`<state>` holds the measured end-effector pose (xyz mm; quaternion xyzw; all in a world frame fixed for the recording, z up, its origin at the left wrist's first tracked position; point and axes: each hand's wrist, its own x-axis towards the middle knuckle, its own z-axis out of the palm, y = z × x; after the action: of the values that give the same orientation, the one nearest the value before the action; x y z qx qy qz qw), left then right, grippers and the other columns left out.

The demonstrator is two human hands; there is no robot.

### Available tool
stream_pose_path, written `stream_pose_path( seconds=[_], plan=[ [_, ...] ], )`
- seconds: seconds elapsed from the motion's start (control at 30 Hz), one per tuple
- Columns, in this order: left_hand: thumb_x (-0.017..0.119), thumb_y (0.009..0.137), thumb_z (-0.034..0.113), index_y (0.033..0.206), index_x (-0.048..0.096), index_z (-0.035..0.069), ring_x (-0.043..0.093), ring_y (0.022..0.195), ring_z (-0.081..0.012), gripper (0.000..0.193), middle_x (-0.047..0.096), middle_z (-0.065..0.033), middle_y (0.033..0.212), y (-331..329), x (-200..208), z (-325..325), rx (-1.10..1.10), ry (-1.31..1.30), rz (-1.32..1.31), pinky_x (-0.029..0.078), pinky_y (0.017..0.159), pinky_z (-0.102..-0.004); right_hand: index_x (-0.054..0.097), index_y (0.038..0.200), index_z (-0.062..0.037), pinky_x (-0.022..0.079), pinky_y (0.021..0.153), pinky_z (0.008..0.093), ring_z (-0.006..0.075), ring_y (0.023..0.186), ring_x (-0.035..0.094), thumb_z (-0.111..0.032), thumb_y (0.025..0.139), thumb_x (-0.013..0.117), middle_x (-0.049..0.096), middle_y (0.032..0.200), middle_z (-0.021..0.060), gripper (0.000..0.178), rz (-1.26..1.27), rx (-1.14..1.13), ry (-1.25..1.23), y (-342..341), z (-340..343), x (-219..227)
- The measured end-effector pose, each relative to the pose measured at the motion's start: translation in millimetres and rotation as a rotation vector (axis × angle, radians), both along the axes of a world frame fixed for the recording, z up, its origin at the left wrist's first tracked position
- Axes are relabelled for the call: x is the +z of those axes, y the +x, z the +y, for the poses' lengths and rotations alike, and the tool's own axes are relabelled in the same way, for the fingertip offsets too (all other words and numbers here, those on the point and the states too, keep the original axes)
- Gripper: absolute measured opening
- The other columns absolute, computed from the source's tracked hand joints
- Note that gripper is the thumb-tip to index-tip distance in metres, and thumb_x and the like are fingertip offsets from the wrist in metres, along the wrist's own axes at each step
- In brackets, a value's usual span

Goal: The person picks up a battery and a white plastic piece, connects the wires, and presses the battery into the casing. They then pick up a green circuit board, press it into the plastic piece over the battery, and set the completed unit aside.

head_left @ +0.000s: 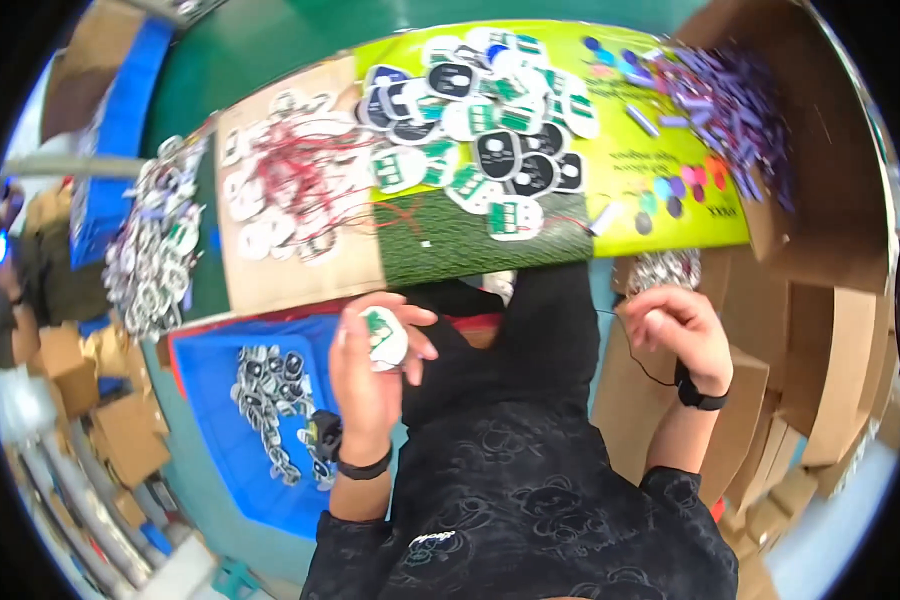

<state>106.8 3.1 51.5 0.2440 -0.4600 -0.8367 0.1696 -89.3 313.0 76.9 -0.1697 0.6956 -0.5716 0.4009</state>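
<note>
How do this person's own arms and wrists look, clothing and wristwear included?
Short black left sleeve and right sleeve, like the shirt with its faint grey line drawings. Left black wristband, with a bulky dark device beside it; right black wristband. No gloves.

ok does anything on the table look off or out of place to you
Nothing clearly damaged that I can make out. One pale cylinder lies on the yellow sheet, apart from the purple heap, and the red wires look tangled, with strands straying onto the dark green mat.
</note>
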Motion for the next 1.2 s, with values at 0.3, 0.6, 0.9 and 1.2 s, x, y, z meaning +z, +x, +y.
stream_pose_path(
  seconds=[0.3, 0.6, 0.9, 1.2],
  plan=[
    [0.040, 0.110, 0.040, 0.120, 0.056, -0.001, 0.069, 0.073, -0.0187, 0.045, 0.071, -0.0221, 0.104, 49.4, -0.7, 12.0, 0.075, 0.003, -0.057, 0.042, 0.044, -0.0200, 0.064, 0.107, -0.0034, 0.055, 0.075, 0.0444, 0.0379, 0.089, 0.066, -0.007, 0.089, 0.068, 0.062, 0.106, 0.0147, 0.019, 0.947, 0.178, -0.096, 45.3, -238.0, -7.1],
    [0.043, 0.109, 0.041, 0.119, 0.056, -0.002, 0.070, 0.075, -0.0206, 0.046, 0.071, -0.0211, 0.105, 89.9, -15.9, 3.0, 0.129, -0.003, -0.117, 0.047, 0.047, -0.0228, 0.065, 0.113, -0.0002, 0.050, 0.092, 0.0416, 0.0320, 0.108, 0.060, -0.004, 0.082, 0.066, 0.064, 0.115, 0.0141, 0.030, 1.182, 0.443, -0.367, 113.1, -352.4, -26.4],
    [0.041, 0.109, 0.041, 0.118, 0.056, -0.002, 0.070, 0.074, -0.0210, 0.046, 0.071, -0.0230, 0.104, 114.8, -19.1, 12.1, 0.248, 0.064, -0.164, 0.051, 0.051, -0.0246, 0.062, 0.103, -0.0018, 0.046, 0.086, 0.0379, 0.0290, 0.101, 0.056, -0.010, 0.078, 0.061, 0.059, 0.103, 0.0138, 0.027, 1.505, 0.500, -0.003, 167.3, -433.7, -61.2],
    [0.042, 0.109, 0.039, 0.118, 0.056, -0.001, 0.070, 0.074, -0.0201, 0.043, 0.072, -0.0199, 0.102, 108.4, -39.2, -0.6, 0.246, 0.074, -0.226, 0.050, 0.051, -0.0253, 0.060, 0.101, -0.0015, 0.050, 0.080, 0.0399, 0.0288, 0.091, 0.062, -0.010, 0.080, 0.060, 0.061, 0.093, 0.0117, 0.023, 1.464, 0.586, -0.194, 146.8, -416.7, -63.0]
  ],
)
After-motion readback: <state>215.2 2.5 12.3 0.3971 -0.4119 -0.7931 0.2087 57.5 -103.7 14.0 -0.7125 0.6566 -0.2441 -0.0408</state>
